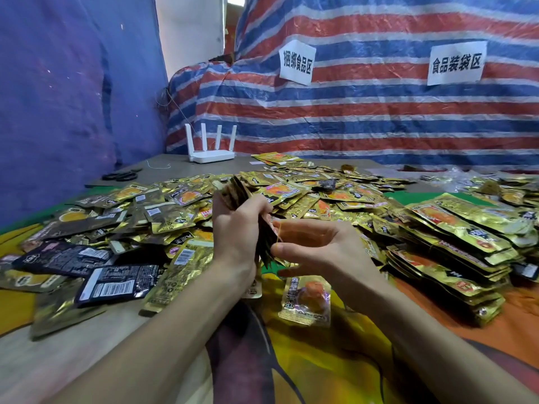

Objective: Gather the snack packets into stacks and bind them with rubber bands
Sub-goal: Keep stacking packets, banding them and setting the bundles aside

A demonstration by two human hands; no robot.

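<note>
Stack of snack packets (236, 191) stands on edge, gripped in the left hand (237, 228); just beside it, the right hand (316, 247) stretches a yellow rubber band (279, 235) between finger and thumb, above loose packets (163, 211).

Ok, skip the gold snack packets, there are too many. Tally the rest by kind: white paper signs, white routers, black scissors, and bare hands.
White paper signs: 2
White plastic router: 1
Black scissors: 1
Bare hands: 2, the left gripping a stack of gold packets, the right holding a thin yellow rubber band
Total: 6
</note>
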